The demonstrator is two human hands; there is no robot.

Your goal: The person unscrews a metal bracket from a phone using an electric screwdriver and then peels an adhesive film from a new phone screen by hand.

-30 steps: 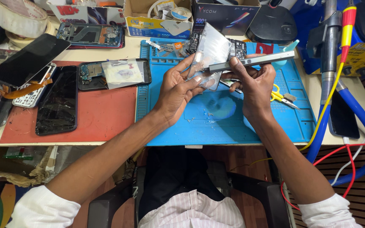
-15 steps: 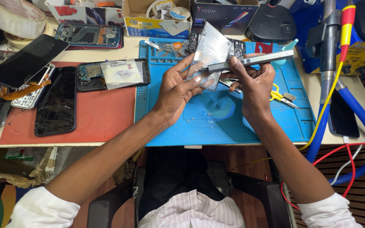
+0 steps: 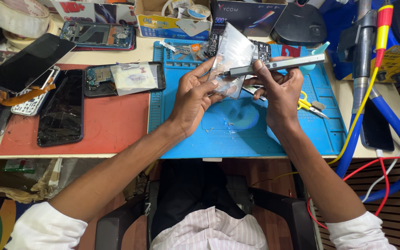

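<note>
Left hand: the left hand (image 3: 193,99) is closed around the lower edge of a shiny, translucent film-covered panel (image 3: 232,58), thumb in front and fingers behind, holding it tilted up above the blue work mat (image 3: 237,134).
Right hand: the right hand (image 3: 278,90) grips a slim grey electric screwdriver (image 3: 274,66) near its middle, lying almost level, its tip touching the panel's face just beside the left thumb.
Panel: raised between the two hands, above the mat; a dark phone board (image 3: 261,50) shows just behind it, past the right hand's fingertips.
Right of the right hand: small yellow-handled scissors (image 3: 307,103) lie on the mat, near the wrist; further out hang a yellow cable (image 3: 362,109) and a blue hose (image 3: 348,143).
Left of the left hand: a red mat (image 3: 112,125) carries a cracked black phone screen (image 3: 62,109) and an opened phone frame with a clear bag on it (image 3: 126,78).
Beyond the hands: cardboard boxes (image 3: 172,21) and another opened phone (image 3: 98,34) sit at the far edge of the tabletop (image 3: 79,152).
</note>
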